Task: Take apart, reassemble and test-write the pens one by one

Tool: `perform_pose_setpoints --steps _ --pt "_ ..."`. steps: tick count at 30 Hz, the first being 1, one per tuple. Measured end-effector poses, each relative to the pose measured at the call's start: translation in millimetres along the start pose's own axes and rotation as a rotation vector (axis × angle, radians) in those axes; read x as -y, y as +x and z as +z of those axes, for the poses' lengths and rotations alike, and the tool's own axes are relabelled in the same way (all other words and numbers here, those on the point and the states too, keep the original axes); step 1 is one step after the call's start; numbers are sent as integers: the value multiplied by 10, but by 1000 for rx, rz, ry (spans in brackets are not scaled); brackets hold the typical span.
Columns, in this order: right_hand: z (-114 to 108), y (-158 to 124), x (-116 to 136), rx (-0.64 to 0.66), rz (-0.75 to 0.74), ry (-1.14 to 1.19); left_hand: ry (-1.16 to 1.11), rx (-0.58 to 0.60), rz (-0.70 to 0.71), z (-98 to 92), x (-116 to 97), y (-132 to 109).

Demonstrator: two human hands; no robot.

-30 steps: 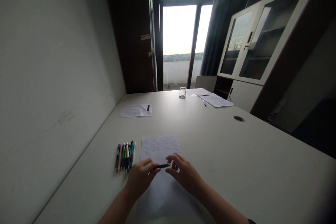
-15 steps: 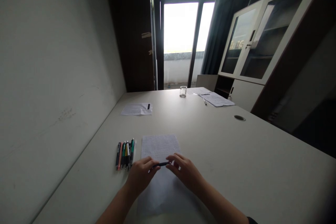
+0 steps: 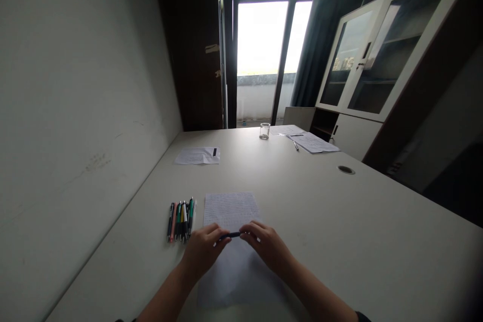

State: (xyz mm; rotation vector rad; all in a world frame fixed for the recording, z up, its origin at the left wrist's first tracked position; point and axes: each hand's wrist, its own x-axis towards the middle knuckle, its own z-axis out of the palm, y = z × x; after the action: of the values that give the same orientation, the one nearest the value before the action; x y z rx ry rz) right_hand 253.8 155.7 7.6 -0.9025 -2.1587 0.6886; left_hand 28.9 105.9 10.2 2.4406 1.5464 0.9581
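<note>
A dark pen (image 3: pixel 231 235) lies level between my two hands, just above a lined sheet of paper (image 3: pixel 230 209) on the white table (image 3: pixel 339 221). My left hand (image 3: pixel 204 251) pinches the pen's left end with closed fingers. My right hand (image 3: pixel 266 244) closes its fingertips on the right end. A row of several coloured pens (image 3: pixel 181 219) lies on the table just left of the sheet, close to my left hand.
Further back lie a printed sheet with a black clip (image 3: pixel 198 156), a small glass (image 3: pixel 264 131), more papers (image 3: pixel 311 143) and a pen (image 3: pixel 296 146). A round cable hole (image 3: pixel 345 169) is at the right. A wall runs along the left, a cabinet (image 3: pixel 377 60) stands at the right.
My right hand has drawn in and closed its fingers on the pen's right end, where before they were spread beside it. The view has shifted slightly.
</note>
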Motion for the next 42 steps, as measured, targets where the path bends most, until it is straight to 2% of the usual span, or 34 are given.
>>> perform_pose_setpoints --steps 6,12,20,24,35,42 --pt "-19 8 33 -53 2 48 -24 -3 -4 -1 2 5" --pt "-30 9 77 -84 64 143 -82 -56 27 9 8 17" --pt "-21 10 63 -99 65 192 -84 -11 84 -24 0 12" --pt "-18 12 21 -109 46 163 -79 -13 65 -40 21 8" --pt "30 79 54 58 -147 -119 -118 -90 -117 -219 241 -9" --pt "216 246 205 199 -248 -335 -55 -204 -229 -309 410 -33"
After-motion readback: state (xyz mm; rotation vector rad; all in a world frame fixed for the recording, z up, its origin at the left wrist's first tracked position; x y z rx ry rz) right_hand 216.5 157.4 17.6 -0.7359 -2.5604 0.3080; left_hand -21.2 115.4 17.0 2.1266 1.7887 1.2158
